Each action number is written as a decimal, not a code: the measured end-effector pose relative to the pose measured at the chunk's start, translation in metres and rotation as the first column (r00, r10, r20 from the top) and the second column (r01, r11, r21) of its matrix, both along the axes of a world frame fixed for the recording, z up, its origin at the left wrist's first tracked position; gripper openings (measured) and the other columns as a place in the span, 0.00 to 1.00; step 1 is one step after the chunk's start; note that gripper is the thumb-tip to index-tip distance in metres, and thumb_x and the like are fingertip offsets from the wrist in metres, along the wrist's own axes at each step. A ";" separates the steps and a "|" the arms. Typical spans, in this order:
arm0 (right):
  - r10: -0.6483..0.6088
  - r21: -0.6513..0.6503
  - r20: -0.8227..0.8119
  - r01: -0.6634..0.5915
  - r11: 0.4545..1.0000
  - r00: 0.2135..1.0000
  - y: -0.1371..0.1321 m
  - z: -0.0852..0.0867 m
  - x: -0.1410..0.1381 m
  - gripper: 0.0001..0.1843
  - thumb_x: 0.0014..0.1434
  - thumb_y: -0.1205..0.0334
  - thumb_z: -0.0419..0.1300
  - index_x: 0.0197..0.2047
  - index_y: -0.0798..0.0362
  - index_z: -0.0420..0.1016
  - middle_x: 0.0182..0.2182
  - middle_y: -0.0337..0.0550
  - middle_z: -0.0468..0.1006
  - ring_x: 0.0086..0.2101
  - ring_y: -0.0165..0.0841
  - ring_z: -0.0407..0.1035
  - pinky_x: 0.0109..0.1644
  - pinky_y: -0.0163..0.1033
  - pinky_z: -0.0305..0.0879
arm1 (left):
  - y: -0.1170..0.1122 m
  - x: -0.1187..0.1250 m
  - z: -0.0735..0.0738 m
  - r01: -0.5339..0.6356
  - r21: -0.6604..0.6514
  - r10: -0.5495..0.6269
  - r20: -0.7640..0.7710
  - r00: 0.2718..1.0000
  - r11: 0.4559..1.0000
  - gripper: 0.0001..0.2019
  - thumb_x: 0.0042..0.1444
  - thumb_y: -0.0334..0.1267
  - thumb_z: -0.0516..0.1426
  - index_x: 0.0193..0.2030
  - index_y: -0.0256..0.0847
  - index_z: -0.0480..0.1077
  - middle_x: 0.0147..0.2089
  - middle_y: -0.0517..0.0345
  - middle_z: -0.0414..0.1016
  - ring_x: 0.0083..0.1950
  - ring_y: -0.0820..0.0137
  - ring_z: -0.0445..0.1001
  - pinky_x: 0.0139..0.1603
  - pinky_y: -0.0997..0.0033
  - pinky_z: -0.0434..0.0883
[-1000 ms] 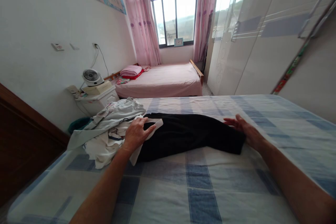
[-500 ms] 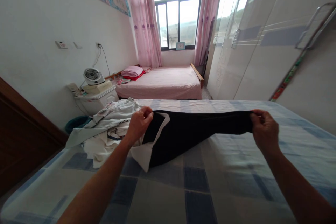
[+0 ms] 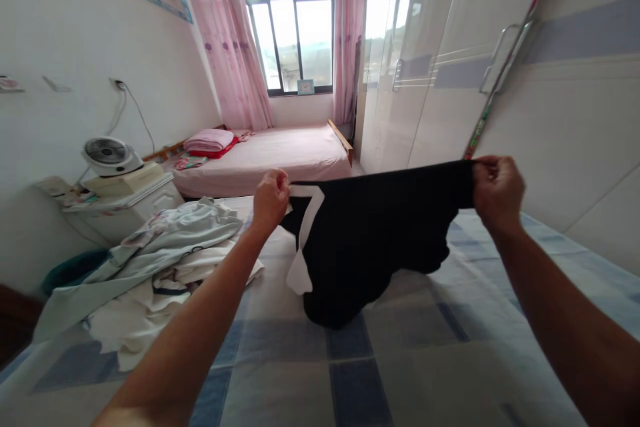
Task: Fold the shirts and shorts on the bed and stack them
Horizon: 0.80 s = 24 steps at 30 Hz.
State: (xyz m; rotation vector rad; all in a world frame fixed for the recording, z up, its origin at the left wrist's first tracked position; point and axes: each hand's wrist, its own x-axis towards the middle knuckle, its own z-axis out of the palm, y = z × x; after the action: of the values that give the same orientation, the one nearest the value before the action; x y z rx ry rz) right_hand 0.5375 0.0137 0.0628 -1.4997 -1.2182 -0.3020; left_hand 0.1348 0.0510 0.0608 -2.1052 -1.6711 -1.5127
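A black garment with a white band (image 3: 375,233) hangs stretched between my two hands above the bed. My left hand (image 3: 271,200) pinches its upper left corner, close to the white trim. At the upper right end, my right hand (image 3: 499,192) is closed on the cloth. The garment's lower edge droops in loose folds near the blue and white checked sheet (image 3: 270,373). I cannot tell exactly what kind of garment it is. Left of my left forearm lies a heap of pale grey and cream clothes (image 3: 165,260).
Beyond the sheet stands a second bed (image 3: 280,153) with pink bedding. A small fan (image 3: 111,155) sits on a box atop a white cabinet (image 3: 145,203) at left. A glossy white wardrobe (image 3: 450,107) lines the right side. A teal bin (image 3: 75,270) is beside the heap.
Both hands have lifted the garment's top edge, the right one higher. Its cloth has dropped open, hanging wider and fuller. The camera view has turned right.
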 end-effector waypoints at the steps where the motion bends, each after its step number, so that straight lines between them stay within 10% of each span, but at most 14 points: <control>1: 0.013 -0.089 0.033 -0.010 0.996 0.999 0.004 -0.014 0.000 0.21 0.59 0.54 0.48 0.51 0.58 0.68 0.47 0.55 0.73 0.44 0.39 0.70 0.46 0.45 0.66 | 0.003 -0.004 -0.013 0.006 -0.094 -0.012 -0.066 0.998 0.996 0.10 0.56 0.34 0.53 0.44 0.35 0.68 0.38 0.51 0.72 0.34 0.69 0.71 0.41 0.68 0.67; 6: 0.151 -0.482 0.131 -0.070 0.873 0.980 -0.011 -0.069 -0.003 0.14 0.54 0.55 0.53 0.37 0.53 0.73 0.38 0.48 0.75 0.37 0.39 0.71 0.43 0.45 0.66 | -0.031 -0.029 -0.053 0.060 -0.530 -0.251 -0.297 0.921 0.846 0.17 0.58 0.50 0.50 0.41 0.39 0.72 0.45 0.49 0.72 0.41 0.64 0.74 0.47 0.64 0.67; 12: 0.587 -0.799 0.071 -0.306 0.518 0.807 -0.063 -0.093 -0.020 0.18 0.52 0.48 0.57 0.42 0.49 0.74 0.40 0.44 0.76 0.38 0.38 0.71 0.43 0.41 0.65 | -0.084 -0.043 -0.046 0.245 -0.782 -0.550 -0.146 0.822 0.573 0.27 0.47 0.53 0.60 0.53 0.45 0.67 0.49 0.55 0.72 0.47 0.63 0.72 0.48 0.67 0.68; 16: 0.587 -0.755 0.248 -0.226 0.615 0.770 -0.069 -0.111 -0.030 0.12 0.54 0.58 0.54 0.41 0.51 0.73 0.40 0.46 0.74 0.40 0.39 0.70 0.44 0.42 0.64 | -0.098 -0.028 -0.061 0.262 -0.753 -0.585 -0.196 0.787 0.604 0.38 0.44 0.42 0.63 0.64 0.48 0.57 0.54 0.53 0.67 0.49 0.63 0.71 0.51 0.65 0.67; 20: 0.532 -0.690 0.232 -0.247 0.680 0.815 -0.057 -0.114 -0.031 0.11 0.57 0.61 0.49 0.37 0.50 0.72 0.38 0.44 0.75 0.38 0.37 0.72 0.41 0.40 0.65 | -0.093 -0.012 -0.085 0.181 -0.623 -0.462 -0.324 0.825 0.761 0.18 0.53 0.36 0.54 0.52 0.48 0.69 0.45 0.55 0.68 0.41 0.66 0.73 0.43 0.68 0.67; 24: 0.392 -0.562 0.187 -0.229 0.795 0.901 -0.042 -0.091 -0.029 0.13 0.56 0.59 0.49 0.40 0.50 0.72 0.39 0.44 0.77 0.39 0.39 0.72 0.44 0.43 0.65 | -0.068 -0.011 -0.075 0.307 -0.460 -0.382 -0.078 0.921 0.833 0.10 0.56 0.36 0.50 0.39 0.42 0.72 0.38 0.57 0.71 0.39 0.68 0.71 0.41 0.71 0.66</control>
State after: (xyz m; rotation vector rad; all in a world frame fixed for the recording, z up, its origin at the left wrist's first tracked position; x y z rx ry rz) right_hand 0.5081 -0.0279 -0.0277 -1.7141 -1.8833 0.0531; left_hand 0.1237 -0.0167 -0.0139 -2.8125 -1.7717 -1.0375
